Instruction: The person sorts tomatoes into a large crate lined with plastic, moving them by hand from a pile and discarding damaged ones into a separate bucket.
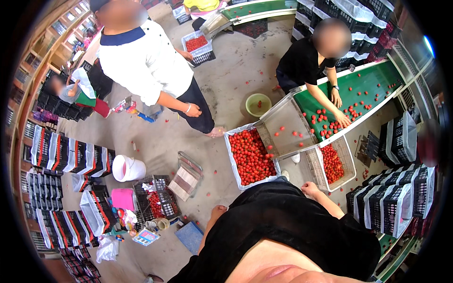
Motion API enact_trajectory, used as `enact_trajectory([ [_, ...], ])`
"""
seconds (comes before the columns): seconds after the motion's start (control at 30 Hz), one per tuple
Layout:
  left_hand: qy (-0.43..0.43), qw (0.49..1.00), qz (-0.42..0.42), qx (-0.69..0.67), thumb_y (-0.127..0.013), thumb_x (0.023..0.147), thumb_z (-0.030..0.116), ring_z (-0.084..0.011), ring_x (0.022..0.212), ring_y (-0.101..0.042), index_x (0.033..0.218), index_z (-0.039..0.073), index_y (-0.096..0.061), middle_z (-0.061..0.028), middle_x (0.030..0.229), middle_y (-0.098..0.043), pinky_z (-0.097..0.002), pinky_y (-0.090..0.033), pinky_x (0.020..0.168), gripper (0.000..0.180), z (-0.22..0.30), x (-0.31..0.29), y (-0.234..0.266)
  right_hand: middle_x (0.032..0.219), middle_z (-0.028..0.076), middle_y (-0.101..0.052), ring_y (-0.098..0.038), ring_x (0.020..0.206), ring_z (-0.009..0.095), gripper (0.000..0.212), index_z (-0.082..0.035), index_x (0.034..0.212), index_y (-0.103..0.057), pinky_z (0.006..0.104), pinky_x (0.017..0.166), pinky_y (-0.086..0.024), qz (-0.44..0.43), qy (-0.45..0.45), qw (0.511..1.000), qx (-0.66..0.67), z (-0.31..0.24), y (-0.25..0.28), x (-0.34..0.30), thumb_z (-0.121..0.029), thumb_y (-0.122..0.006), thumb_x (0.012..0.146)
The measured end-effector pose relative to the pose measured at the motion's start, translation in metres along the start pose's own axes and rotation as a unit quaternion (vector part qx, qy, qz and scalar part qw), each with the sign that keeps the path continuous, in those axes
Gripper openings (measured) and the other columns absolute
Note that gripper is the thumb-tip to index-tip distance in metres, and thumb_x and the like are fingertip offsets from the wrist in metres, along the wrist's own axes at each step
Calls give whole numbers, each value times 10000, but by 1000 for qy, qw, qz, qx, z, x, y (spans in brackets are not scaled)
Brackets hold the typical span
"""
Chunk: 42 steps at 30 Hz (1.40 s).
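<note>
Red tomatoes (251,155) fill a white-lined crate (258,183) on the floor (222,73) ahead of the person, beyond both bare hands. The left hand (218,212) is beside the black top (283,221), the right hand (310,189) near a pale crate (349,162) holding more tomatoes, and I cannot tell whether either grip is spread or pressed together. Ahead to the right, a co-worker (302,61) has both hands over a green conveyor (384,73).

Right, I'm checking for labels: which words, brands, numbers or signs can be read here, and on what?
No text can be read.
Blue-and-white rectangular printed packet: print too small and blurred.
White-lined crate of round red fruit and pale plastic basket: no readable markings.
White plastic bucket: no readable text.
White-lined black plastic crates: any markings too small to read.
</note>
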<state>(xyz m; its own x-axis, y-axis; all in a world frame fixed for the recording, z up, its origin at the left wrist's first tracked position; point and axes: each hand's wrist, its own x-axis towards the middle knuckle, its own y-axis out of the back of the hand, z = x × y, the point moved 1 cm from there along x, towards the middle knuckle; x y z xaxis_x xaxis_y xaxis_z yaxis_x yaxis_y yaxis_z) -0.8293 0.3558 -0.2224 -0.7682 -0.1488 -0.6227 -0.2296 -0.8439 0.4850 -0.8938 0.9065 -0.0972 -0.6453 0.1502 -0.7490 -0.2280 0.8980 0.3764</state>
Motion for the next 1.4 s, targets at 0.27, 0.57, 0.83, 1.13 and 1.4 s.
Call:
enact_trajectory([
  [0.27, -10, 999, -39, -27, -660, 899, 305, -213, 783, -673, 893, 13, -685, -131, 816, -711, -360, -527, 726, 293, 3, -16, 4, 762, 79, -690, -669, 643, 160, 138, 1, 928, -665, 284, 553, -501, -7, 10, 1000, 2, 8, 0, 3, -121, -669, 862],
  [0.57, -357, 857, -22, 372, -548, 937, 286, -317, 768, -669, 840, 19, -670, -149, 822, -703, -405, -509, 673, 309, -19, 21, 47, 722, 97, -698, -666, 643, 179, 168, 3, 865, -697, 351, 608, -522, 46, 52, 997, -21, 17, -16, 1, -159, -665, 836],
  [0.83, 28, 942, -266, -204, -670, 880, 128, -120, 658, -610, 888, 32, -645, -33, 761, -656, -274, -497, 613, 100, -32, 22, 96, 761, 68, -631, -615, 666, 155, 95, 19, 942, -618, 310, 633, -506, 26, -8, 995, 95, 26, -82, -65, -46, -630, 874],
  [1.13, 84, 985, -114, -103, -688, 878, 113, -124, 665, -611, 922, 28, -653, -41, 771, -662, -263, -498, 648, 101, 11, -9, 99, 755, 93, -686, -663, 623, 184, 158, 15, 916, -680, 323, 593, -548, 18, -130, 990, 57, 130, -126, -111, -125, -674, 842],
  [1.4, 37, 988, -148, 38, -705, 884, 132, -150, 778, -656, 987, 27, -649, -71, 853, -701, -289, -506, 750, 157, 24, -34, 66, 737, 103, -690, -681, 643, 186, 161, -11, 882, -686, 328, 615, -553, -23, -106, 994, 33, 121, -124, -18, -158, -666, 819],
])
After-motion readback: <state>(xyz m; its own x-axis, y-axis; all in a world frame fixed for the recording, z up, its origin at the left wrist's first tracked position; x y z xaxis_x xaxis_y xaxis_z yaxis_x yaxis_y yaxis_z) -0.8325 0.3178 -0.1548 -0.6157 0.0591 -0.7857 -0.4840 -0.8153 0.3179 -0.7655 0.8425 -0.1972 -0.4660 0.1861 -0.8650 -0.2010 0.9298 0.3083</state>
